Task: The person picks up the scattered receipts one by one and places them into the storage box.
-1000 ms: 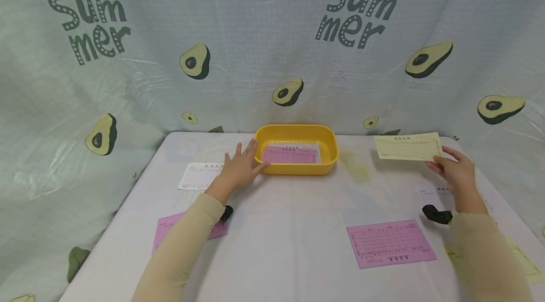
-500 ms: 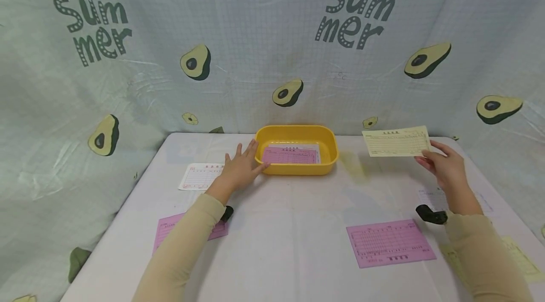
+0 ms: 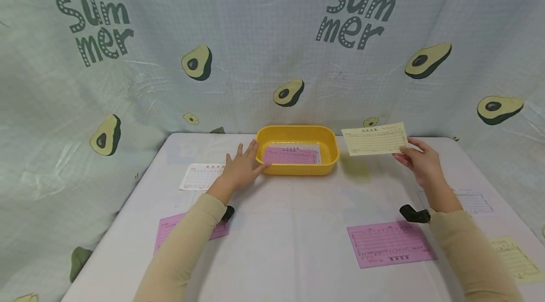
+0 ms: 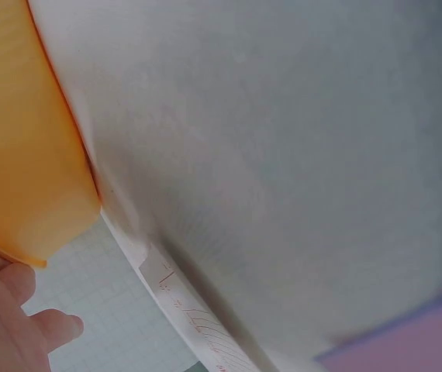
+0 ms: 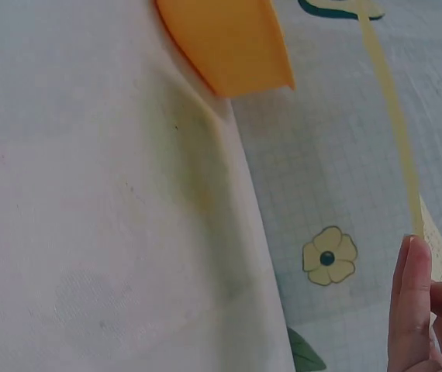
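My right hand (image 3: 421,162) pinches a pale yellow printed slip (image 3: 374,140) by its right edge. The slip is raised above the table, just right of the yellow plastic tray (image 3: 298,169). In the right wrist view the slip (image 5: 395,116) appears nearly edge-on between thumb and fingers. My left hand (image 3: 240,169) rests with spread fingers against the tray's left rim. The left wrist view shows its fingers at the tray wall (image 4: 35,139). Inside the tray lie a pink slip (image 3: 287,155) and, partly hidden beneath it, a white slip (image 3: 317,150).
A white slip (image 3: 197,176) and a pink slip (image 3: 170,226) lie left, partly covered by my arm. At right are a pink slip (image 3: 383,245), a white slip (image 3: 472,201) and a yellow slip (image 3: 513,259). A patterned cloth (image 3: 238,18) hangs behind the table.
My right hand has carried the yellow slip leftward and slightly up, closer to the tray. The left hand stays in place at the rim.
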`<state>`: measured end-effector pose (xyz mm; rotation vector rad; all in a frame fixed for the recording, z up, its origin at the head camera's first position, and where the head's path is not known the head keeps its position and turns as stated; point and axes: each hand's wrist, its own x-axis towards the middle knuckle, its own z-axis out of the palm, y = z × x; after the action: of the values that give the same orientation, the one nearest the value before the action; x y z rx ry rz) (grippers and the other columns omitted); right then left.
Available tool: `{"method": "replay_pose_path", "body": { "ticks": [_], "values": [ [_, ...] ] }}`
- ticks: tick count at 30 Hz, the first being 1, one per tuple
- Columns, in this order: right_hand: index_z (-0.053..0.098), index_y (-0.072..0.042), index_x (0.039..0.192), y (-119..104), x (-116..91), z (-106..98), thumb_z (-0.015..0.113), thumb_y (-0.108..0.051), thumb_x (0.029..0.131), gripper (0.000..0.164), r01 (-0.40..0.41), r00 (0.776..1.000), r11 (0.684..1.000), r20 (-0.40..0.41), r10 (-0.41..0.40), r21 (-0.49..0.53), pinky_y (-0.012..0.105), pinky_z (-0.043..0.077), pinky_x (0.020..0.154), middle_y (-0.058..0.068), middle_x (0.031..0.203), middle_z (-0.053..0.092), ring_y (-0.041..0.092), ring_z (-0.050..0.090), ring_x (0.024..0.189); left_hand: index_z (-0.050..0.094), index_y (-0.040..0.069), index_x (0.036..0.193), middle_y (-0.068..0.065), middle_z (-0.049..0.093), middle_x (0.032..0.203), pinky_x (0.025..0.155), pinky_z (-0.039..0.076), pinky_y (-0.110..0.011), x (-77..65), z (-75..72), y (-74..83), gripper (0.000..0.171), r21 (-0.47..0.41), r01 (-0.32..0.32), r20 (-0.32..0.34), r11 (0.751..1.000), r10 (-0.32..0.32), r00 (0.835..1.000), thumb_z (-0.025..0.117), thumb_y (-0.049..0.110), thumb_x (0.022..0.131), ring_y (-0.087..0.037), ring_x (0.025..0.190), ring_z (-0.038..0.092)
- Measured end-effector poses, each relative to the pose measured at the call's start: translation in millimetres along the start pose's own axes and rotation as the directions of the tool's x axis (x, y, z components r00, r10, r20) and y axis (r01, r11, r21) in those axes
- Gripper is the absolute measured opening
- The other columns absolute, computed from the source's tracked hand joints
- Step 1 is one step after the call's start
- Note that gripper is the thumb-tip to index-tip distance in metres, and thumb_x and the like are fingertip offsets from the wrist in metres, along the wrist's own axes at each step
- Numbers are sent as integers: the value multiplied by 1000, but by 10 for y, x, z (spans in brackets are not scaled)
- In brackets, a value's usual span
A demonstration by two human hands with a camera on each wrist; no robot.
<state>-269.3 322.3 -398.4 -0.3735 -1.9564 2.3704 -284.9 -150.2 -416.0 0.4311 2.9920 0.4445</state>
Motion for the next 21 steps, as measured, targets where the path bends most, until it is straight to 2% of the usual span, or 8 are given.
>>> {"method": "replay_pose_path", "body": {
  "ticks": [5, 9, 12, 14, 18, 21],
  "values": [
    [34, -3, 155, 78, 41, 180, 58, -5, 104, 56, -26, 999, 999, 45, 25, 29, 19, 58, 72, -6, 86, 71, 8, 73, 74, 9, 9, 166, -6, 5, 172, 115, 8, -74, -4, -2, 6, 88, -5, 4, 5, 1000, -4, 1000, 41, 63, 104, -46, 154, 5],
    [45, -8, 139, 121, 38, 333, 57, -3, 104, 38, -46, 996, 996, 79, 39, 80, 19, 58, 73, -4, 87, 71, 9, 74, 75, 9, 9, 166, -6, 5, 172, 115, 7, -74, -5, 14, 7, 88, -9, 6, 11, 1000, -5, 1000, 40, 63, 104, -45, 154, 4],
    [47, -9, 133, 123, 19, 452, 56, 0, 104, 32, -54, 994, 993, 104, 43, 104, 20, 58, 73, -2, 88, 70, 10, 74, 75, 9, 9, 166, -6, 5, 172, 115, 7, -74, -10, 18, 19, 88, -11, 12, 15, 1000, -11, 1000, 41, 63, 104, -45, 154, 4],
    [43, -5, 142, 118, 18, 530, 55, 1, 104, 40, -61, 992, 993, 115, 49, 105, 20, 58, 73, -2, 88, 69, 10, 74, 75, 9, 10, 166, -5, 5, 172, 116, 7, -73, -9, 15, 25, 88, -9, 21, 17, 1000, -20, 1000, 41, 63, 104, -44, 154, 4],
    [23, -3, 161, 146, 54, 658, 54, -2, 105, 64, -59, 993, 997, 109, 53, 55, 19, 58, 75, -4, 91, 68, 8, 73, 76, 9, 11, 166, -5, 5, 172, 116, 6, -73, -6, 5, 28, 88, -9, 29, 19, 1000, -29, 999, 41, 64, 103, -43, 155, 3],
    [19, -7, 164, 185, 93, 733, 54, -5, 106, 68, -51, 994, 999, 95, 51, -3, 18, 57, 76, -4, 95, 66, 6, 72, 78, 10, 10, 166, -5, 5, 172, 115, 7, -74, -8, -3, 25, 89, -8, 26, 13, 1000, -26, 1000, 41, 64, 103, -44, 154, 4]
  ]
}}
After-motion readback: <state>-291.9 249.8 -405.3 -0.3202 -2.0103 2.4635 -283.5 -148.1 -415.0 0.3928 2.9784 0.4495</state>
